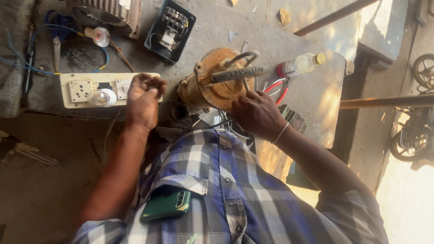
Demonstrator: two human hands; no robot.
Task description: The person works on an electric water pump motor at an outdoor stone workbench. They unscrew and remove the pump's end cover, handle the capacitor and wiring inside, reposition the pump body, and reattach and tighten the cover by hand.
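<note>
Left hand was curled shut, fingers bunched at the right end of the cream rectangular switchboard; what it pinched, if anything, couldn't be told. Right hand was closed around thin wires at the near edge of the rusty orange round motor, grip tight, fingertips hidden against the housing. A thin bracelet sat on that wrist. Motor stood on the grey concrete table, between the two hands, a dark metal bar lying across its top. Red cables trailed just right of the motor. A clear plastic bottle with yellow cap lay beyond them. A round clear bulb sat on the switchboard, left of the left hand. A black open box with electrical parts stood farther back, a ribbed motor casing to its left. Blue wires ran at far left. A green phone poked from the checked shirt pocket.
</note>
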